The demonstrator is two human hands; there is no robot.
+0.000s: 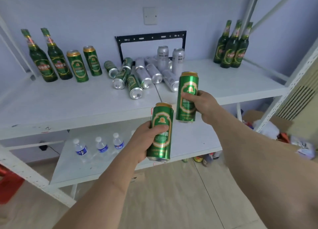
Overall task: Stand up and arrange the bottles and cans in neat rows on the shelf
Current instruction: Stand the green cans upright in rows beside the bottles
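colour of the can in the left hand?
Green with gold trim; the can shows clearly in the head view.

Pale blue wall (86,10), black bracket (149,37), light wood floor (172,194).

1. We are losing the print on the tall green can (160,131) behind the left hand (143,140), whose fingers are wrapping it.
2. We are seeing the small colourful jars (204,158) under the white lower shelf board (197,139) blurring beyond telling.
3. The frame edge is cutting off the red plastic object (7,180) at left.
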